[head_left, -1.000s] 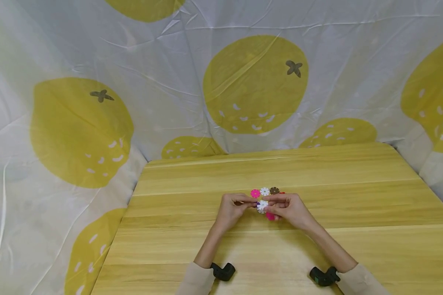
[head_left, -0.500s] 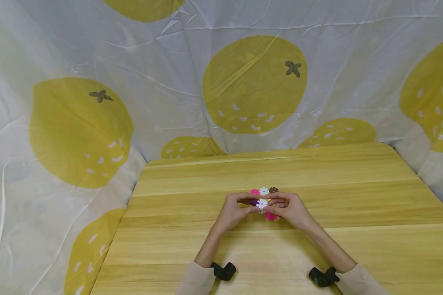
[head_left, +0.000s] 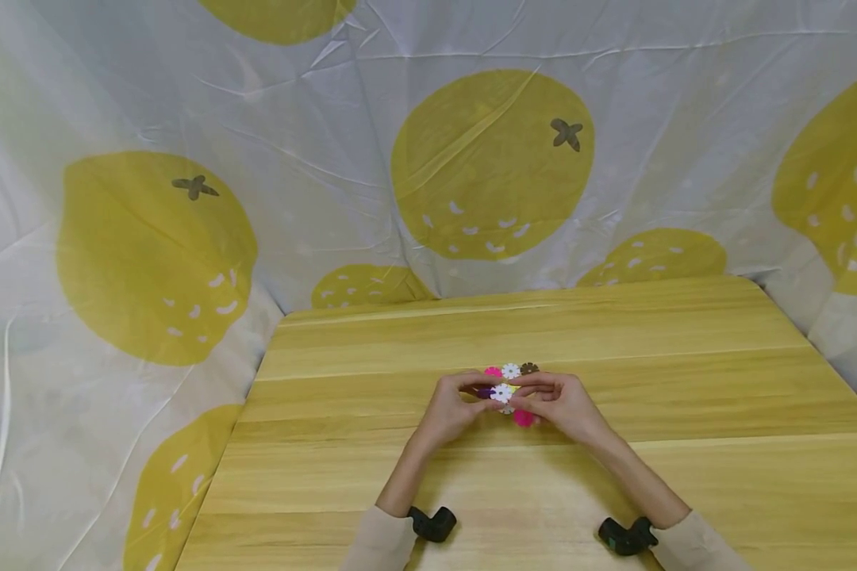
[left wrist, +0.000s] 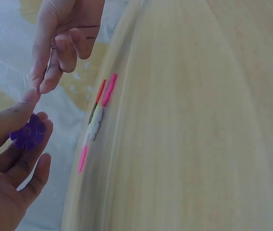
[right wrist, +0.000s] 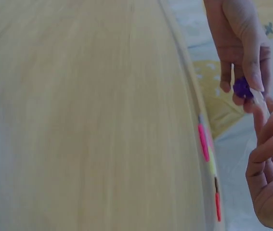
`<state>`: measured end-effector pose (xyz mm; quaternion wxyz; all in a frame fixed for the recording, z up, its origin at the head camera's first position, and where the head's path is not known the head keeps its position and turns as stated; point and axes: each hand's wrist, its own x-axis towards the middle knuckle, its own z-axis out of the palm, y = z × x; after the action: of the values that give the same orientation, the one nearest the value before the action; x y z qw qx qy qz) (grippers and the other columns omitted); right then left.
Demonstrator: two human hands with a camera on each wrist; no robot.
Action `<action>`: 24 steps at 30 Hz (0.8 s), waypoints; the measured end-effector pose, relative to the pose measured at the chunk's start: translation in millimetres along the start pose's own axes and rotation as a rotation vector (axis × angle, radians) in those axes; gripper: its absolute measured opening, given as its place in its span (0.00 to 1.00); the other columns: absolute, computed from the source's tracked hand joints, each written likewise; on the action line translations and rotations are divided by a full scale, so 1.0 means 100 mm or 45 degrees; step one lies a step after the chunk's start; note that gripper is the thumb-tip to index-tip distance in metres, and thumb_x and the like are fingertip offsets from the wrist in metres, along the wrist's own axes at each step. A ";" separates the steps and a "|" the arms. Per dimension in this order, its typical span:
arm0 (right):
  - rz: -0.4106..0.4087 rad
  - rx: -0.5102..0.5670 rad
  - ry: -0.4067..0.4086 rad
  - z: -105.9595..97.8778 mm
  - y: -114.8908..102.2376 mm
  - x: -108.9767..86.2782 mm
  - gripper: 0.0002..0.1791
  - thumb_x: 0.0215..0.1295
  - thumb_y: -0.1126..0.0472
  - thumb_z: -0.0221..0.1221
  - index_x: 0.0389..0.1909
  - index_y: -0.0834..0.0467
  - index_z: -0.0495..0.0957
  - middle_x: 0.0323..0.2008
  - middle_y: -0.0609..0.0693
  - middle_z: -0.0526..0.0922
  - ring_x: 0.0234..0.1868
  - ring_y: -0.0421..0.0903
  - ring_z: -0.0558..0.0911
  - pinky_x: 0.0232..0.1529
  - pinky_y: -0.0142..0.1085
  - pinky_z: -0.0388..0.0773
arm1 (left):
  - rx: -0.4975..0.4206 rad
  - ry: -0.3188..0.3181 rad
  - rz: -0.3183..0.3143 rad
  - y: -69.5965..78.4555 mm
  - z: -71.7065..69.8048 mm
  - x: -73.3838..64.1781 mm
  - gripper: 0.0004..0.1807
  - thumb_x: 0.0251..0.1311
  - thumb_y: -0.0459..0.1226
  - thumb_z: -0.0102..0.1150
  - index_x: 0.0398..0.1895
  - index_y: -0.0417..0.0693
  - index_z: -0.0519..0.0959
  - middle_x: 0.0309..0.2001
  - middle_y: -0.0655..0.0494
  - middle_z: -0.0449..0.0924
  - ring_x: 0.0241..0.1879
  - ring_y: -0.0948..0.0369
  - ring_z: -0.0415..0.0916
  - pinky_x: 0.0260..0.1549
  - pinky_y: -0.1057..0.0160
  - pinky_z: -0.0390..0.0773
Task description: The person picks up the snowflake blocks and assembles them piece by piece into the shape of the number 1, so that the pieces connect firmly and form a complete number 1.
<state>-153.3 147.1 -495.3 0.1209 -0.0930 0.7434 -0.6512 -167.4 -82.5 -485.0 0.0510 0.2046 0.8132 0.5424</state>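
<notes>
Two flower-shaped plastic-looking discs are between the hands, raised off the pale wooden table (head_left: 371,492): a white notched disc (head_left: 501,393), face up to the head camera, and at its 9 o'clock a purple notched disc (left wrist: 30,137), set at an angle to it. The angle suggests slot meeting slot; whether they are locked cannot be told. Lifting them likely gives fingers room on both sides, with each hand steadying one.

Other discs lie flat on the table, perhaps kept close for easy comparison: a bright pink disc (head_left: 493,371) toward 11 o'clock of the held white one, a second white disc (head_left: 510,370) toward 1, a brown disc (head_left: 528,368) toward 2, and another pink disc (head_left: 524,418) toward 5.

The left hand (head_left: 460,404) has its grip nearly closed, thumb and fingers around the purple disc, fingertips reaching the white. The right hand (head_left: 560,404) pinches the white disc's 3 o'clock edge between thumb and forefinger, its gap narrow.
</notes>
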 end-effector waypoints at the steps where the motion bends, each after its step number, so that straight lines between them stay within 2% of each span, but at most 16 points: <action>1: -0.004 -0.019 -0.002 -0.02 0.01 0.00 0.21 0.65 0.59 0.71 0.56 0.64 0.84 0.42 0.62 0.90 0.28 0.45 0.87 0.26 0.32 0.78 | 0.004 0.005 -0.002 -0.01 -0.01 0.00 0.14 0.58 0.33 0.75 0.48 0.46 0.89 0.46 0.50 0.90 0.44 0.55 0.86 0.51 0.50 0.85; 5: -0.016 -0.092 -0.008 -0.12 0.06 -0.01 0.21 0.66 0.61 0.70 0.58 0.65 0.83 0.44 0.65 0.89 0.25 0.45 0.83 0.25 0.34 0.79 | -0.003 0.022 -0.007 -0.05 -0.05 -0.01 0.14 0.58 0.33 0.75 0.48 0.45 0.89 0.46 0.48 0.89 0.44 0.52 0.85 0.51 0.48 0.85; 10: -0.009 -0.164 -0.045 -0.21 0.08 -0.02 0.21 0.65 0.65 0.70 0.58 0.67 0.82 0.45 0.65 0.88 0.28 0.45 0.83 0.26 0.33 0.81 | -0.013 0.037 -0.032 -0.08 -0.08 -0.02 0.14 0.58 0.31 0.75 0.48 0.42 0.88 0.47 0.45 0.88 0.45 0.50 0.85 0.50 0.49 0.85; 18: 0.017 -0.201 -0.149 -0.25 0.12 -0.02 0.21 0.64 0.67 0.70 0.56 0.70 0.82 0.43 0.64 0.86 0.29 0.42 0.81 0.27 0.31 0.80 | 0.021 0.027 -0.091 -0.07 -0.10 -0.04 0.14 0.57 0.30 0.75 0.48 0.40 0.88 0.46 0.44 0.89 0.45 0.53 0.84 0.43 0.66 0.84; 24: 0.042 -0.241 -0.152 -0.24 0.13 -0.02 0.19 0.63 0.66 0.71 0.53 0.68 0.84 0.41 0.61 0.85 0.29 0.39 0.79 0.28 0.30 0.80 | 0.044 -0.009 -0.093 -0.11 -0.12 -0.06 0.13 0.58 0.29 0.74 0.47 0.41 0.88 0.47 0.44 0.88 0.45 0.54 0.84 0.42 0.68 0.84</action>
<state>-158.7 171.6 -505.3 0.1664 -0.1305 0.7944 -0.5694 -168.4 -98.5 -491.1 0.0699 0.1775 0.8292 0.5254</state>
